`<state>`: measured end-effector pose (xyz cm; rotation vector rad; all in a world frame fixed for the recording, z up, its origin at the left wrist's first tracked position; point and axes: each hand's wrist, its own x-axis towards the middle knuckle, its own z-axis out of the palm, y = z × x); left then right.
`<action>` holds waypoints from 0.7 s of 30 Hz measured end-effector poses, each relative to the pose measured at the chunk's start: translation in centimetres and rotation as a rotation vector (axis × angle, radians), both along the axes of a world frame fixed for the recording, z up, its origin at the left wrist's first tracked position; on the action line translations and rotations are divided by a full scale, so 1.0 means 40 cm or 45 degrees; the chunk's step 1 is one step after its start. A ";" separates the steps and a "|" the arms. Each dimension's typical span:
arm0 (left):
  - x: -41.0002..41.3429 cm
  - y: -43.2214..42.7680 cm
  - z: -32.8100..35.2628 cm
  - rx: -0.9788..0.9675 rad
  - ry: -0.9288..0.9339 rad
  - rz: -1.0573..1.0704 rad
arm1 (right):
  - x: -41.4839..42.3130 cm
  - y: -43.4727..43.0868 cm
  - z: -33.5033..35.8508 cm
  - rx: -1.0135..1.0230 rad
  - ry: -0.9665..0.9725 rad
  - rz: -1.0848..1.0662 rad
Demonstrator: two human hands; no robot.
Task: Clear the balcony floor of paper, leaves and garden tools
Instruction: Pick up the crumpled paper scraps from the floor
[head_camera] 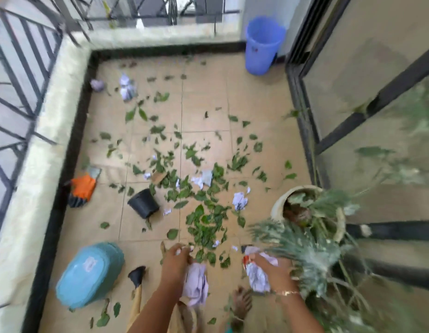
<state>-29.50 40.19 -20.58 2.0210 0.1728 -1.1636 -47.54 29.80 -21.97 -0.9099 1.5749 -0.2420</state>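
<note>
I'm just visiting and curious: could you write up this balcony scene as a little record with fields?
place: tiled balcony floor
left hand: holds a lilac paper wad
right hand: holds a white paper wad
leaves: green, scattered, thickest mid-floor
loose paper: crumpled pieces still on the tiles
black pot: lying on its side
blue bucket: upright in the far corner
teal tub: upside down, near left
potted plant: at the right edge

Your stock: one blue bucket [263, 44], one o'clock; one teal basin [88, 275], seven o'clock; one black pot [144, 203]; two crumpled papers [196, 282], six o'clock.
</note>
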 end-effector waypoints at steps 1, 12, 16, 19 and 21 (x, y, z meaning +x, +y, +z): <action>-0.001 -0.021 0.027 -0.032 -0.025 -0.004 | -0.009 -0.016 0.040 -0.074 -0.050 0.083; 0.148 -0.312 0.269 -0.241 0.121 0.272 | 0.144 -0.288 0.307 -0.182 -0.339 -0.095; 0.256 -0.440 0.310 -0.280 0.154 0.308 | 0.241 -0.428 0.373 -0.142 -0.406 -0.110; 0.372 -0.562 0.338 -0.304 0.166 0.326 | 0.353 -0.559 0.425 -0.129 -0.425 -0.073; 0.456 -0.654 0.361 -0.327 0.182 0.338 | 0.430 -0.656 0.454 -0.157 -0.386 -0.022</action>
